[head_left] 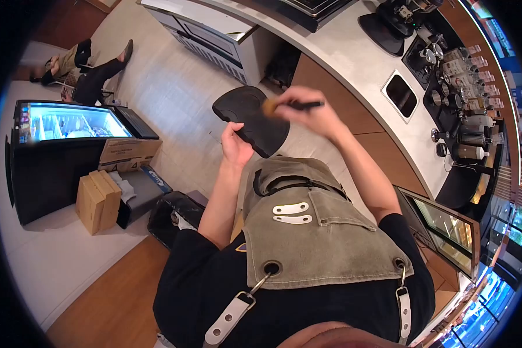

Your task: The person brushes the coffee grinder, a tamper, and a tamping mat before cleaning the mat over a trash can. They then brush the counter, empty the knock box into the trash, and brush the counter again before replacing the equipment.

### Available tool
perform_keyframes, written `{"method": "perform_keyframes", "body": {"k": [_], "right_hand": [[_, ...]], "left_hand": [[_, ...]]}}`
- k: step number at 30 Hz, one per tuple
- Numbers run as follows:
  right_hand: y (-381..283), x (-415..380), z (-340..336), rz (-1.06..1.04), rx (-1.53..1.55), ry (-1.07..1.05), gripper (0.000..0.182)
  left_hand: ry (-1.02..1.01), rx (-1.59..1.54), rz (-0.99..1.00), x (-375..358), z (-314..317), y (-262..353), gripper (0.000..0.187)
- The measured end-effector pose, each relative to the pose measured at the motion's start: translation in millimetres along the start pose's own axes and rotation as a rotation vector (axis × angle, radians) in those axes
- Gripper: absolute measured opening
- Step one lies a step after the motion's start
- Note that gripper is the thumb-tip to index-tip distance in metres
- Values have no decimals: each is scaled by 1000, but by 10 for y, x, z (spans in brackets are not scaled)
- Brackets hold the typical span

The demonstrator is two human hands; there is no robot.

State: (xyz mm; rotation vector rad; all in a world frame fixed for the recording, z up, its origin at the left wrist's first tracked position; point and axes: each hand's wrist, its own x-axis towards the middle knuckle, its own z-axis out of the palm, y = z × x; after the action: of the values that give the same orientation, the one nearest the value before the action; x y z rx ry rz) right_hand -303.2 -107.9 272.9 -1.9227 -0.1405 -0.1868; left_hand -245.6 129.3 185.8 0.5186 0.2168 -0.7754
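My left hand [236,147] grips the near edge of a black mat [238,106] with a curved outline, thumb on its upper face. The mat is held up in front of my apron, over the floor. A brush [268,107] with tan bristles and a dark handle is in my right hand [313,113], its fingers closed around it. The bristles are blurred and overlap the right part of the mat in this view. Below both hands is the grey-green canvas apron [330,255] that I wear.
On the right runs a white counter [345,49] with a recessed sink [400,94], a grinder [400,17] and metal coffee tools. At left stand a lit display fridge [69,124] and cardboard boxes [98,200]. A seated person [98,75] is farther back.
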Motion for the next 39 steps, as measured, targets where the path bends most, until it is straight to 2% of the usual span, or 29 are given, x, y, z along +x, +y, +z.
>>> {"method": "perform_keyframes", "body": {"k": [1,3,4,5,7,10,13,15,17,18,20,21,23,24,26,27,29,31,32,33,35,36,37,39], "right_hand": [[-254,-18,89,-69,99,-214,21],[-607,45,135,-122,110,-533,17],[13,26,145,-68,53,-450,20],[393,103,3,-216,-284,-226,19],[833,124,-220,110,-652,-43,19],[-32,143,-65,-127,-177,-80,18],[-498,45,153,-194,130,-595,17],[-103,51,51,-103,12,-480,17],[131,162,-210,54,-905,-77,17],[146,182,-243,22,-687,-56,17],[-261,245,-231,-26,-241,-27,19],[-490,235,-152,-74,-50,-177,19],[-723,267,-32,-268,46,-545,21],[-664,298,-45,-231,15,-508,22],[-365,459,-106,-155,-43,-439,22],[-189,566,-169,-192,-561,-169,22],[-366,663,-219,-208,-412,-47,23],[-782,561,-123,-313,-47,-361,24],[-959,513,-91,-220,25,-595,26],[-843,549,-105,-200,-84,-545,25],[-559,678,-162,-156,-304,-439,22],[-525,702,-204,-137,-984,-261,21],[-503,720,-260,-65,-700,-204,22],[-839,616,-187,-224,-100,-389,23]], "left_hand": [[-7,3,-1,-8,-42,15,57],[-23,13,-2,-40,-102,39,57],[-43,-19,-20,-81,-99,48,58],[-66,-50,-38,-121,-56,57,58],[-74,-57,-35,-153,57,109,58],[-32,-32,-12,-262,77,103,58],[-96,-46,-52,-202,17,125,58],[-109,-57,-65,-245,57,134,58],[-118,-43,-97,-322,105,137,57],[-127,-37,-107,-316,127,144,56],[-202,-28,-158,-324,95,133,54],[-239,-20,-191,-327,67,124,53],[-427,-124,-250,-224,-197,51,52],[-520,-177,-277,-187,-348,3,52],[-459,-8,-227,-328,37,53,55],[-430,76,-202,-391,218,67,57],[-416,64,-197,-417,338,66,60],[-407,-38,-220,-430,226,20,62],[-417,-125,-248,-390,60,-8,64],[-430,-210,-277,-348,-95,-40,65],[-433,-50,-268,-440,219,73,66],[-435,29,-264,-473,339,105,66],[-449,37,-241,-454,351,103,66],[-465,43,-198,-469,340,71,66]]}}
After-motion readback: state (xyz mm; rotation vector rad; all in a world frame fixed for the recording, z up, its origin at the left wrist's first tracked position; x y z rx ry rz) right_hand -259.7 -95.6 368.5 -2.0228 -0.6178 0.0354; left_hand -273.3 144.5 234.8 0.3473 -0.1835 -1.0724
